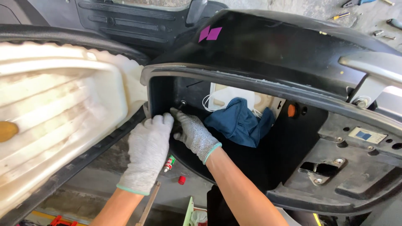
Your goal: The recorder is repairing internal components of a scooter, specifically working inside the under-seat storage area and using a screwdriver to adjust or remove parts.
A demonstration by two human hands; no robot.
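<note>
Below me is a grey concrete floor [184,194] with small tools, and in front stands an open black storage box [251,167] of a scooter, its seat [54,113] lifted. A blue cloth [238,123] lies inside the box, so the emptying looks not finished. My left hand [147,152] rests on the box rim, fingers [161,122] loosely bent and holding nothing, while my right hand [194,134] reaches to a small bolt [183,102] on the inner wall, fingertips touching near it, grip unclear.

Black plastic storage compartment [268,163], open, tilted; small bolt [183,102] in wall at its upper left corner; blue cloth [238,123] crumpled inside, near middle.
</note>
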